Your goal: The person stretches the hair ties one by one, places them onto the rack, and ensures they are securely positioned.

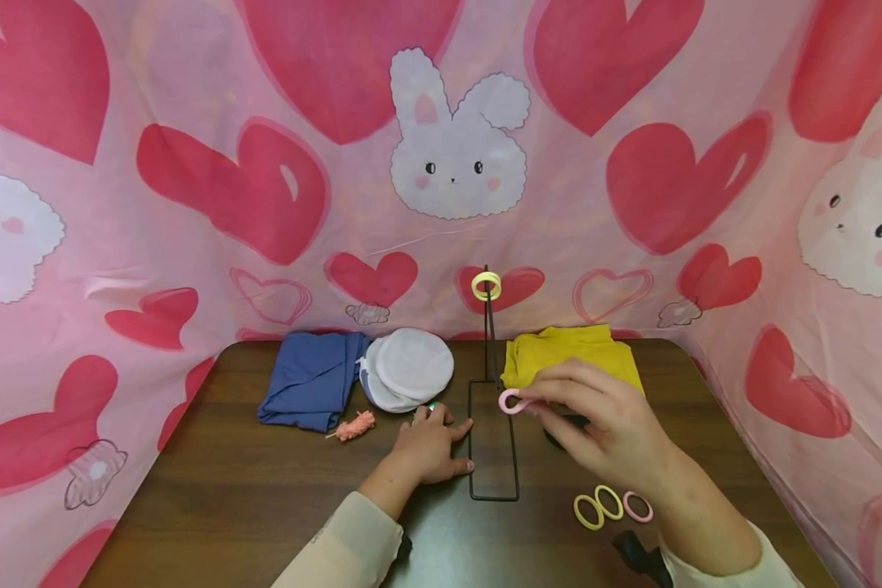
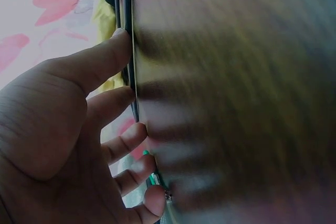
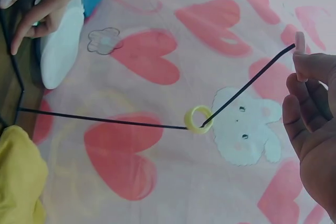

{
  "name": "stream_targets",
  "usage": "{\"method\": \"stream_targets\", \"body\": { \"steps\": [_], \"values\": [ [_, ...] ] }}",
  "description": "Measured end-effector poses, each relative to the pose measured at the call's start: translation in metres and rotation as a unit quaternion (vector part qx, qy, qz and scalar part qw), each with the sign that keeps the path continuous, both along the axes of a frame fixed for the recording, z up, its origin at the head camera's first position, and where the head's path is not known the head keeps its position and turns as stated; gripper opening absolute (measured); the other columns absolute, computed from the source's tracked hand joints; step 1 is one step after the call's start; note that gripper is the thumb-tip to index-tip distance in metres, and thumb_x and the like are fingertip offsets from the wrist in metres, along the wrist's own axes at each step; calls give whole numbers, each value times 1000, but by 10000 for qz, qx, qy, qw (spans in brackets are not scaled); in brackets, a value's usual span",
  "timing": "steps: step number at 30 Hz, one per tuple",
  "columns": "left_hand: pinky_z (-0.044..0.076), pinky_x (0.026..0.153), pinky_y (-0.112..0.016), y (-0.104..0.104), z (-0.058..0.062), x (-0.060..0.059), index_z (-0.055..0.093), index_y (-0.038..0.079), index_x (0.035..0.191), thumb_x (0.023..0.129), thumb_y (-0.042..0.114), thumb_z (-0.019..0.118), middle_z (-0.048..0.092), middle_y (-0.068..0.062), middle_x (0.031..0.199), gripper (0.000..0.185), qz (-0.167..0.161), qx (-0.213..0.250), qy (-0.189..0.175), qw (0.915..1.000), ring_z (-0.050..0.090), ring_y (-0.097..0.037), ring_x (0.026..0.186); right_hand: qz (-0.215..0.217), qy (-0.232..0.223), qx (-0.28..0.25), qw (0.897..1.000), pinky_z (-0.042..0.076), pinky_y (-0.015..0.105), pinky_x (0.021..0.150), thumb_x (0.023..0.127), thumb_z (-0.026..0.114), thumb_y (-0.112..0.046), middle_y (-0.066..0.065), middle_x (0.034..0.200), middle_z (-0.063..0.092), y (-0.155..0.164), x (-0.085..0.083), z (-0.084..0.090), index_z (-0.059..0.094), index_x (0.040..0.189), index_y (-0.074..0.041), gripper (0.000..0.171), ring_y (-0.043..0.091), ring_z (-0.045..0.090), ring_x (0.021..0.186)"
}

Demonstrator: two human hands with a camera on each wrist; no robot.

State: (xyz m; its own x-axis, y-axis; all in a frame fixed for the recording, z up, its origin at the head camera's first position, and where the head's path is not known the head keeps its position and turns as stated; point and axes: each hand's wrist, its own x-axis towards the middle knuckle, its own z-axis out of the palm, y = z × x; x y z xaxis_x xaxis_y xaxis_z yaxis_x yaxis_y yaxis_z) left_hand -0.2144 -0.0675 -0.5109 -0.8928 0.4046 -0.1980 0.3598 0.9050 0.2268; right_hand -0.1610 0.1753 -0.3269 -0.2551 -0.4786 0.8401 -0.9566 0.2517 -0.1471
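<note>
A black wire stand has a flat rectangular base, an upright and a slanted arm. Where upright and arm meet hangs a yellow ring, perhaps more than one. My right hand pinches a pink ring between thumb and fingers at the arm's free end; whether the wire passes through it, I cannot tell. With thumb and index finger extended, my left hand touches the base's left rail, its other fingertips down on the table. Two yellow rings and a pink ring lie below the right hand.
Along the table's back edge are a folded blue cloth, white round cloth items and a yellow cloth. A coral yarn bundle lies left of my left hand. My right hand partly hides a black object.
</note>
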Motion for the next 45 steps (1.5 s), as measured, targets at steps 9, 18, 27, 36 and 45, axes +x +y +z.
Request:
{"method": "stream_targets", "body": {
  "steps": [9, 18, 27, 36, 45],
  "values": [
    [43, 95, -57, 0, -2, -1, 50, 40, 154, 88, 66, 71, 49, -3, 137, 74, -5, -6, 27, 10000, 42, -31, 125, -313, -19, 87, 9995, 49, 17, 91, 103, 66, -32, 3, 101, 73, -5, -6, 5, 79, 107, -8, 27, 18, 67, 93],
    [43, 95, -57, 0, 0, -1, 51, 40, 154, 88, 65, 71, 49, -3, 136, 73, -16, 28, -12, 10000, 42, -31, 125, -860, -349, 302, 9952, 50, 17, 91, 103, 63, -44, -2, 104, 74, -4, -24, -6, 80, 107, -13, 35, 16, 70, 95],
    [43, 96, -57, -1, 1, 1, 50, 39, 154, 88, 65, 72, 49, -4, 137, 74, -26, 36, -20, 10000, 42, -32, 126, -953, -618, 194, 9933, 53, 18, 86, 102, 66, -41, -3, 107, 74, -6, -47, -16, 79, 109, -12, 33, 13, 70, 93],
    [43, 95, -56, 0, 0, 0, 51, 40, 154, 87, 65, 72, 49, -3, 136, 74, -3, 27, 17, 10000, 43, -31, 125, -1355, -1034, -255, 9850, 55, 23, 86, 84, 84, 0, -1, 109, 73, -18, -68, -29, 77, 114, -10, 33, 14, 67, 94],
    [43, 94, -57, 1, -1, 0, 51, 40, 153, 87, 65, 73, 49, -4, 137, 74, 2, 54, 37, 10000, 43, -32, 124, -1639, -1469, -593, 9737, 59, 36, 83, 90, 78, -1, 6, 111, 69, -28, -90, -37, 75, 117, -6, 28, 21, 71, 97]
  ]
}}
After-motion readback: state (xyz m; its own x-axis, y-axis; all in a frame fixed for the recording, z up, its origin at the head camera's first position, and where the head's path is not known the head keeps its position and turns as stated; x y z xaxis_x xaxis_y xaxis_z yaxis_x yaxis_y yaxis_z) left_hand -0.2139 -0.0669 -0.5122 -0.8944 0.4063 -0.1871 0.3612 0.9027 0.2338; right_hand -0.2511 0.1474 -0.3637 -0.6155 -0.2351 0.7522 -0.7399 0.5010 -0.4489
